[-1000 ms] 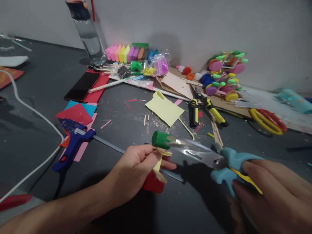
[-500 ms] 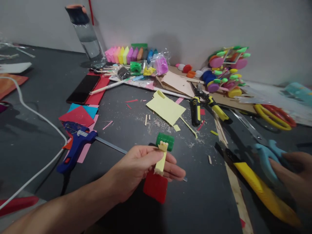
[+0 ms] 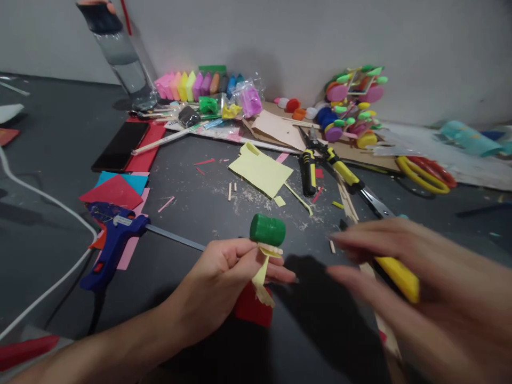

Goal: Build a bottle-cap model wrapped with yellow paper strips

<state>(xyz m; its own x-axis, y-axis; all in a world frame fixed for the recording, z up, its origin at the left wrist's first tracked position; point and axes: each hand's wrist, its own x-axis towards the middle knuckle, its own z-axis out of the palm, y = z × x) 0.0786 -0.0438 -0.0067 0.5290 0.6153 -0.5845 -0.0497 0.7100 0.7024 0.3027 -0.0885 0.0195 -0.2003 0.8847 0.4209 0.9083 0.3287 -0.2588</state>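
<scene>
While left grip point(image 3: 232, 271) pinches yellow strip point(image 3: 260, 274), green cylinder point(image 3: 268, 230) sits just beyond.

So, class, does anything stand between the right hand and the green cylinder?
Nothing visible does. From the right hand, the way to the green cylinder looks open; the extended fingers of the left hand jut out lower in the picture, beside that path rather than across it.

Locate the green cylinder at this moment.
The green cylinder is near the middle of the head view, just above the yellow strip that the left hand holds, with the yellow paper beyond it.
</scene>
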